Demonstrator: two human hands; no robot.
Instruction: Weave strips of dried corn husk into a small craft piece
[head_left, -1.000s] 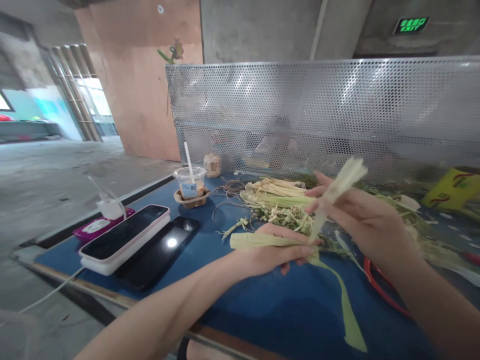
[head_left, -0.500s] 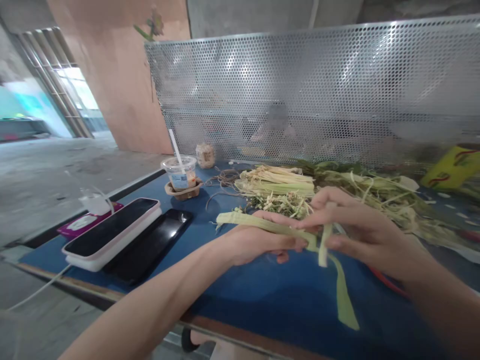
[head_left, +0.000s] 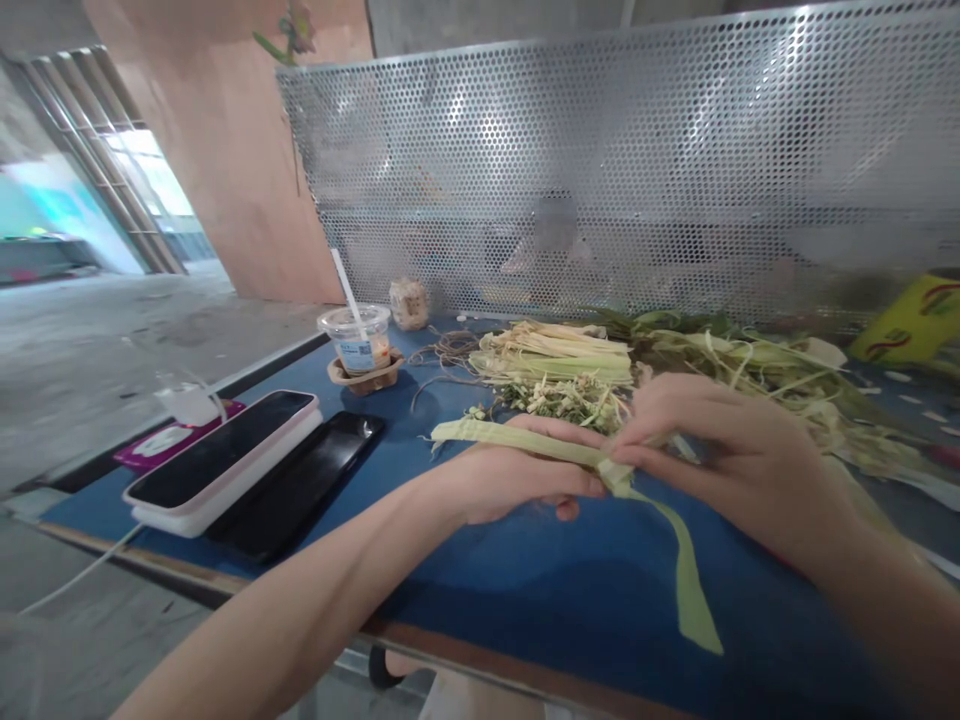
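Across my left hand (head_left: 525, 475) lies a pale green strip of husk or leaf (head_left: 517, 437), gripped between thumb and fingers. My right hand (head_left: 705, 435) pinches the strip's folded part, right at the left fingertips. From that fold a loose end (head_left: 691, 580) hangs down over the blue tabletop. Just behind the hands sits a heap of small green and cream plant bits (head_left: 570, 400). A bundle of flat pale strips (head_left: 555, 352) lies beyond it.
Loose leaves and husks (head_left: 750, 370) spread at the right, near a yellow roll-like object (head_left: 911, 318). A perforated metal screen (head_left: 600, 170) borders the table's back. At left are a plastic cup with a straw (head_left: 360, 340), a phone on a white block (head_left: 225, 455) and a black tray-like object (head_left: 304, 485).
My right hand has closed in on the fold, and the short upright piece it held is now folded down against the strip. My left hand keeps its hold.
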